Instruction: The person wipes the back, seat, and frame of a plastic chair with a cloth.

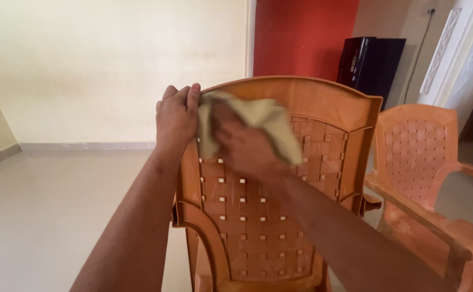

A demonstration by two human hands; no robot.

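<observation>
An orange-brown plastic chair (328, 108) with a woven-pattern backrest stands right in front of me. My left hand (176, 116) grips the top left corner of its backrest, fingers curled over the rim. My right hand (244, 143), blurred, presses a pale yellowish cloth (271, 121) flat against the upper part of the backrest. The cloth drapes over and around that hand and hides part of the weave.
A second, lighter orange plastic armchair (420, 162) stands close on the right, its armrest (431, 216) reaching toward me. A dark cabinet-like appliance (371, 65) is against the red wall behind. Pale tiled floor (58, 205) spreads to the left, with a cream wall beyond.
</observation>
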